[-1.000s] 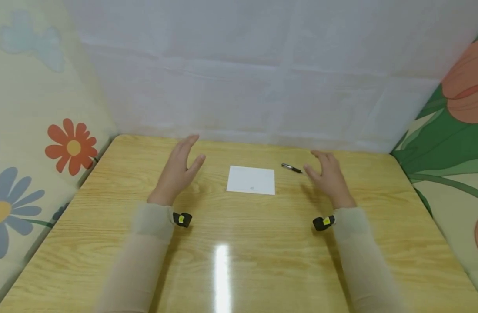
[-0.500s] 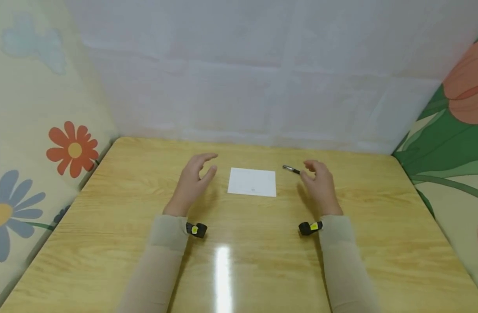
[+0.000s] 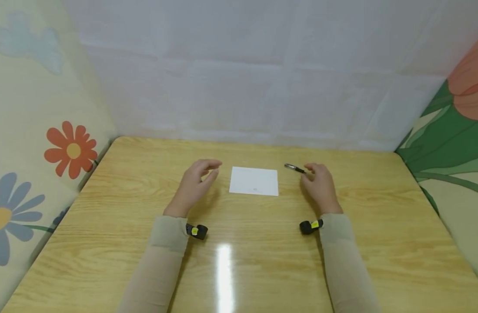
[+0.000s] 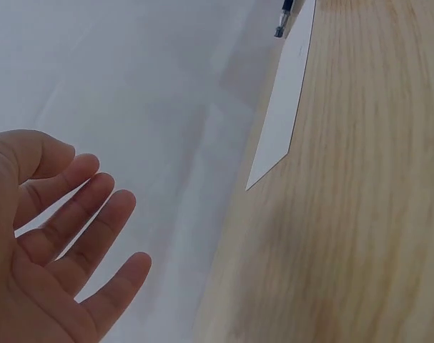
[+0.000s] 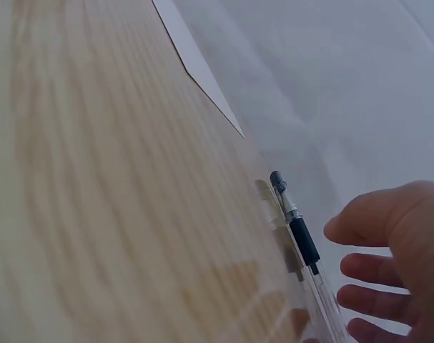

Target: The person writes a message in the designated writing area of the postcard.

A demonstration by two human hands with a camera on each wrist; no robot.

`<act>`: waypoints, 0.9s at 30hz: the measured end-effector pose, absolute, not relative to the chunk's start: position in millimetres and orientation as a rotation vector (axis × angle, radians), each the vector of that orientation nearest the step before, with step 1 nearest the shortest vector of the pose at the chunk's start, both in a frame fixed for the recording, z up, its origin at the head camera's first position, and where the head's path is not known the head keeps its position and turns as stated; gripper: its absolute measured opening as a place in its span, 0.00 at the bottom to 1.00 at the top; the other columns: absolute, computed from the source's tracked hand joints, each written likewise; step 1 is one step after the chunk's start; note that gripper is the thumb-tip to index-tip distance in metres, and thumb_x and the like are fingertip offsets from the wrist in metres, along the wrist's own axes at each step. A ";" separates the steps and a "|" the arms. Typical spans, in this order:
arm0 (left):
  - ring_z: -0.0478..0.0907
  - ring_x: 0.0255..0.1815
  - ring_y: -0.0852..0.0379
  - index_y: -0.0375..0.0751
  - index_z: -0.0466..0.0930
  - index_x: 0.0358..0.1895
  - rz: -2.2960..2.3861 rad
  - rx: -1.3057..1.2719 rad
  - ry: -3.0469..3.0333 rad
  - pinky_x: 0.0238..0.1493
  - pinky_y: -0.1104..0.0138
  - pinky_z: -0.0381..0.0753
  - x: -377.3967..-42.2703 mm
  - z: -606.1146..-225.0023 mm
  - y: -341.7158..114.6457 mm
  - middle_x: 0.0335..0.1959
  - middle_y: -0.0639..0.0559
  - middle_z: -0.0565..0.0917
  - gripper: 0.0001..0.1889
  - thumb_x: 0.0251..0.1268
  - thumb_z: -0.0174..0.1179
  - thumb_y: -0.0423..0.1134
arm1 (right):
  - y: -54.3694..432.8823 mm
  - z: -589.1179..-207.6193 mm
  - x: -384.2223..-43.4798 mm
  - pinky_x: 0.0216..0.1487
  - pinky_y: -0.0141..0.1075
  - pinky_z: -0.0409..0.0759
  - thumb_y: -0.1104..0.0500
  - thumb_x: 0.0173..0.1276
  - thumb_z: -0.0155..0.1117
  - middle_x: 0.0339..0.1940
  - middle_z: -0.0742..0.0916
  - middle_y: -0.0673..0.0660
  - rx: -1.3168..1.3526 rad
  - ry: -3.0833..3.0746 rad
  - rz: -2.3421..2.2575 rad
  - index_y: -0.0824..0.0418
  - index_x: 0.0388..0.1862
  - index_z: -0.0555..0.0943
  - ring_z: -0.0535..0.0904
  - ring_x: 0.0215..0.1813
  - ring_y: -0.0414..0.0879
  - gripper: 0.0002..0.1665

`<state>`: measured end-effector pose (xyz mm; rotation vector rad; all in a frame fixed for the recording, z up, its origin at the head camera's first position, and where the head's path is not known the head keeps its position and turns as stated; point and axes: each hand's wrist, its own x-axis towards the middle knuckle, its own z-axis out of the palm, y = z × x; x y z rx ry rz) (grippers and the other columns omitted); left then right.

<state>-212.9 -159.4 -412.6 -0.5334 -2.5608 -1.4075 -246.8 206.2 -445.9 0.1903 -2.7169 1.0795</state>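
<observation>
A white sheet of paper [image 3: 254,181] with a small faint mark near its front edge lies on the wooden table. To its right is a pen [image 3: 294,168]; the right wrist view shows its dark grip [image 5: 303,240] and clear barrel. My left hand [image 3: 195,184] hovers left of the paper, holding nothing, its fingers [image 4: 95,236] loosely bent and spread. Beside the pen's near end is my right hand [image 3: 320,184], thumb and fingers loosely bent. In the right wrist view a small gap shows between thumb and pen.
The wooden table [image 3: 258,243] reaches back to a white cloth backdrop [image 3: 239,74]. Flower-patterned panels stand at the left [image 3: 23,108] and right [image 3: 450,143]. Each wrist wears a black strap device, and a light glare lies on the front of the table.
Both hands have moved inward, the left toward the paper and the right toward the pen. Their fingers are more bent than before. Paper and pen have stayed in place.
</observation>
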 end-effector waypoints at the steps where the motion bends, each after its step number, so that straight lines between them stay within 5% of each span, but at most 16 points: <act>1: 0.75 0.62 0.41 0.32 0.77 0.64 -1.404 -0.535 -2.574 0.67 0.43 0.73 -212.8 -412.5 -158.9 0.62 0.37 0.78 0.17 0.79 0.53 0.35 | 207.4 -446.2 -247.3 0.60 0.57 0.76 0.65 0.69 0.63 0.53 0.81 0.72 0.192 -2.718 1.071 0.73 0.60 0.78 0.76 0.56 0.65 0.22; 16: 0.74 0.63 0.40 0.33 0.77 0.64 -1.369 -0.554 -2.705 0.67 0.43 0.73 -211.4 -411.7 -156.9 0.63 0.38 0.78 0.18 0.81 0.51 0.39 | 208.8 -447.9 -247.8 0.56 0.55 0.80 0.68 0.69 0.62 0.47 0.85 0.71 0.083 -2.739 1.036 0.73 0.53 0.82 0.80 0.50 0.64 0.15; 27: 0.75 0.64 0.41 0.32 0.77 0.63 -1.364 -0.579 -2.758 0.70 0.46 0.72 -212.6 -416.5 -157.8 0.61 0.38 0.79 0.17 0.81 0.52 0.37 | 207.9 -449.0 -246.8 0.61 0.60 0.71 0.65 0.72 0.63 0.45 0.87 0.66 0.025 -2.797 0.979 0.68 0.50 0.85 0.81 0.50 0.61 0.12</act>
